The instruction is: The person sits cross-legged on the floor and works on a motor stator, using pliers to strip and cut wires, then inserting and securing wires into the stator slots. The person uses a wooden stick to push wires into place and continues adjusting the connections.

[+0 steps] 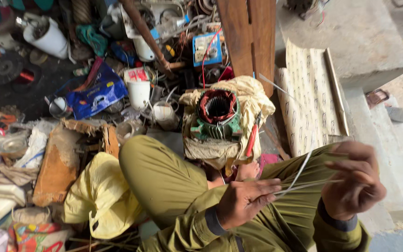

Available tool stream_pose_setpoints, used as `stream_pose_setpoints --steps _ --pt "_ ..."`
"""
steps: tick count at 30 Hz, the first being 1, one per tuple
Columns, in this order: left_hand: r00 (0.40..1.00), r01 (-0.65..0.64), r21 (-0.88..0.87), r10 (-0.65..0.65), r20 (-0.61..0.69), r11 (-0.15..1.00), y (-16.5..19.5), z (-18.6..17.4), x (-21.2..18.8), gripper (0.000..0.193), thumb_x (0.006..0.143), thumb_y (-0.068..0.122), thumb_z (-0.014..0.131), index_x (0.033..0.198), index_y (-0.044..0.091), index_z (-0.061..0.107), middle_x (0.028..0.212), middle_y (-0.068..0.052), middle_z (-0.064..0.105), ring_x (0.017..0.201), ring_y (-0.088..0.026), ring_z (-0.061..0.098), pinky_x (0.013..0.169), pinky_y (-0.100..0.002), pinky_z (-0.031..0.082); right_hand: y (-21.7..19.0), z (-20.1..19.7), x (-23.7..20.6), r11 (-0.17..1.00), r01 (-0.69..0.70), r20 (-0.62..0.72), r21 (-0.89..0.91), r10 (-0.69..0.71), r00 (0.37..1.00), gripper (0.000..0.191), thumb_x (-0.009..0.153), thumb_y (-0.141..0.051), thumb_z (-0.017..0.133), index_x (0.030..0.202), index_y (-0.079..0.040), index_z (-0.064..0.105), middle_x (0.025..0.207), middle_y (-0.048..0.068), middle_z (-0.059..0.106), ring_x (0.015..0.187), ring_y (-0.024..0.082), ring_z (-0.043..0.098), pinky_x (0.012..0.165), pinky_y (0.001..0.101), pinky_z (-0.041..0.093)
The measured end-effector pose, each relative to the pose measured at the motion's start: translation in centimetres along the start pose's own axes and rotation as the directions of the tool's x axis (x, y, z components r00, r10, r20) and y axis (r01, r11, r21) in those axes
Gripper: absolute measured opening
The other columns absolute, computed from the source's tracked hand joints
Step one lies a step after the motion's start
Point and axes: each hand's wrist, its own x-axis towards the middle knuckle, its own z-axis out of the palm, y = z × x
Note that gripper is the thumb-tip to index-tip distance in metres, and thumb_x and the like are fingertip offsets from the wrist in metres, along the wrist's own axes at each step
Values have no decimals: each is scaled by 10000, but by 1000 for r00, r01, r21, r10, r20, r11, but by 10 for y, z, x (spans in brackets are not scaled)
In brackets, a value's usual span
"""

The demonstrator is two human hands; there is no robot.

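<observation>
White strips (299, 179) | pinched between left fingers (264, 191) | right fingers (350, 165)

Bare concrete floor (350, 32), raised concrete step (397, 154) at right. Wooden post (250, 37) upright near centre. Patterned mat (306, 102) beside post. Dark cluttered ground (38, 88) at left. Daylight, brighter on right.
</observation>
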Motion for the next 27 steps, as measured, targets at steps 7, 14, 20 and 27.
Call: stream_pose_setpoints --steps 7,14,20,27 --pt "996 83 115 -85 21 990 -30 -1 -12 273 932 186 790 1146 21 753 1120 -130 768 1019 -269 758 892 -335 597 40 -16 -88 942 -235 35 241 233 972 620 1114 -454 477 676 -16 464 605 93 464 433 141 415 440 281 366" --pt "985 165 66 -167 33 984 -54 9 0 325 883 224 834 1134 29 766 1034 -106 774 915 -194 752 821 -306 595 77 19 -121 902 -426 169 69 410 896 670 1194 -507 338 750 -19 460 675 44 471 640 133 422 773 347 431" --pt "912 312 -420 -393 -120 852 -76 15 -1 270 1034 230 697 1191 11 722 1145 -60 707 929 -99 715 824 -246 588 92 48 -129 805 -592 190 32 577 795 466 1148 -421 336 928 -40 491 793 0 419 676 83 370 593 238 341" --pt "894 298 -567 -433 -117 768 -103 10 -3 311 1012 208 746 1230 -11 708 1051 -26 676 913 -63 634 813 -211 540 101 62 -147 782 -621 224 61 595 772 349 1130 -372 396 1022 -45 452 854 4 445 692 65 390 588 240 361"
